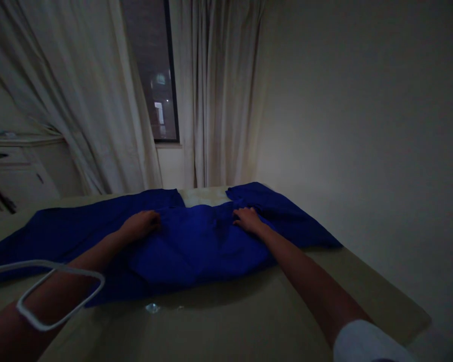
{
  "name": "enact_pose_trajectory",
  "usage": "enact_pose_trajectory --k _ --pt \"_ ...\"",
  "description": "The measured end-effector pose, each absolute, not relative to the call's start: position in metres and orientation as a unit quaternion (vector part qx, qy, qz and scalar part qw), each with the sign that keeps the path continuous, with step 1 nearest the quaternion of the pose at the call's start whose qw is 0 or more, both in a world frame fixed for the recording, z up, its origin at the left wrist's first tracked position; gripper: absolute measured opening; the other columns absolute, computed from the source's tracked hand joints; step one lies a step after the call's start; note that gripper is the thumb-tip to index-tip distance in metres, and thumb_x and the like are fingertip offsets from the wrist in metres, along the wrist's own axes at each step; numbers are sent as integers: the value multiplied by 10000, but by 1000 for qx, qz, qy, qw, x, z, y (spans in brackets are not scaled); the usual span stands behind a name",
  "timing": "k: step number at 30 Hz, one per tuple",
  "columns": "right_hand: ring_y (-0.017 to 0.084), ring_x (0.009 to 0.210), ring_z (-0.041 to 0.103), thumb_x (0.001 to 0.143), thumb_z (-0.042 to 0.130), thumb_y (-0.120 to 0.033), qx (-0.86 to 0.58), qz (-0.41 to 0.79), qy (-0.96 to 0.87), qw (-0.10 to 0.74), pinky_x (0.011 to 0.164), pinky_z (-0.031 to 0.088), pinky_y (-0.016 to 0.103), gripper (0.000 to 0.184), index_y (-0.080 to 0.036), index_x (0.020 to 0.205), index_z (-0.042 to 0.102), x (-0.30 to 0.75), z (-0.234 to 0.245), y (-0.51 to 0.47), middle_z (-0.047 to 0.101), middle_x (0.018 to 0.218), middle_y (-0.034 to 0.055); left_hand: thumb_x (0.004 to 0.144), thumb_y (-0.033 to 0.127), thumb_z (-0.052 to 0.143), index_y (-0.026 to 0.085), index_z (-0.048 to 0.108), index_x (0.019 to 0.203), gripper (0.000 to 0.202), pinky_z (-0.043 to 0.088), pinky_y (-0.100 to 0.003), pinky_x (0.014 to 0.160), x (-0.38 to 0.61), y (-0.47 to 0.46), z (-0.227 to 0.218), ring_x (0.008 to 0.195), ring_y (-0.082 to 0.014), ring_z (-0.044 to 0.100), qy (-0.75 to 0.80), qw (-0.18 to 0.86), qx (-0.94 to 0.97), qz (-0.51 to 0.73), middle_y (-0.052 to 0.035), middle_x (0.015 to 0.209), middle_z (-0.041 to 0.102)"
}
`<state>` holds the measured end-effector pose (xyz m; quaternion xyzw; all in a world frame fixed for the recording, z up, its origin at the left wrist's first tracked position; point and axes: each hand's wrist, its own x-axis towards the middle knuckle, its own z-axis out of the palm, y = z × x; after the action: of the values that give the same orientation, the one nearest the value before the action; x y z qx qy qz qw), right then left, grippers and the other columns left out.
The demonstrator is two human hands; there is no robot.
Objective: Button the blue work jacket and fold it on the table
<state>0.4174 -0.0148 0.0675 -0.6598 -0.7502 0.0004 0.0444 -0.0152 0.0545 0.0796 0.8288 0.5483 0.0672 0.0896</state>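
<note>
A blue garment (196, 246) lies spread across a pale table (249, 311), its two ends reaching left and right. My left hand (141, 223) rests on the cloth left of centre, fingers curled down onto the fabric. My right hand (247, 218) lies on the cloth right of centre, fingers bent and pressing into a fold. Both forearms stretch out over the table. In the dim light I cannot make out whether either hand pinches the cloth or only presses on it.
A white cable loop (56, 294) hangs close to the camera over my left forearm. Pale curtains (219, 90) and a dark window (154, 70) stand behind the table. A white cabinet (11, 171) is at the left. A bare wall (362, 125) runs along the right.
</note>
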Motion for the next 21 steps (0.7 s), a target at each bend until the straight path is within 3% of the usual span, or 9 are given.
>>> enact_pose_trajectory --k 3,7,10,12,14,19,21 --pt "278 1190 645 987 655 -277 -653 -17 -753 78 1033 403 386 151 -229 1114 721 433 81 -5 746 1207 105 789 332 658 257 754 842 133 521 -407 883 -25 62 88 958 -326 706 566 91 818 39 -101 987 760" --pt "249 1115 678 1075 483 -342 -713 -36 -682 157 902 482 332 265 -231 1222 674 444 96 19 740 1207 108 818 385 667 223 748 922 208 520 -388 900 -39 70 89 990 -320 706 591 74 802 43 -125 1031 749" --pt "261 1123 694 1053 533 -324 -772 -26 -614 166 880 509 327 225 -231 1190 685 432 84 27 747 1206 117 817 459 692 204 729 1115 394 523 -343 922 -41 69 84 1045 -296 705 582 93 806 57 -125 1137 734" --pt "269 1122 703 1005 608 -260 -776 -11 -613 147 896 513 328 171 -209 1140 700 420 68 24 754 1192 128 836 420 673 201 736 1082 335 526 -332 878 -41 66 87 983 -284 716 584 107 804 23 -99 1049 749" --pt "271 1140 702 974 641 -204 -772 -5 -619 143 927 508 325 161 -190 1121 705 411 54 17 753 1197 137 892 363 603 193 738 1000 243 517 -348 854 -41 63 96 964 -291 710 591 96 801 -7 -93 993 753" --pt "306 1172 698 1061 455 -201 -788 -8 -590 176 962 512 387 300 -142 1281 651 408 49 9 714 1268 215 1041 500 345 158 699 1165 507 523 -454 884 -33 55 116 1081 -365 670 682 -8 721 120 -160 1193 709" --pt "288 1184 698 1058 465 -192 -779 5 -599 185 985 508 378 337 -161 1352 626 407 54 6 722 1282 187 1034 443 367 122 703 1141 477 537 -455 889 -24 51 105 1060 -357 686 696 -12 706 128 -191 1189 700"
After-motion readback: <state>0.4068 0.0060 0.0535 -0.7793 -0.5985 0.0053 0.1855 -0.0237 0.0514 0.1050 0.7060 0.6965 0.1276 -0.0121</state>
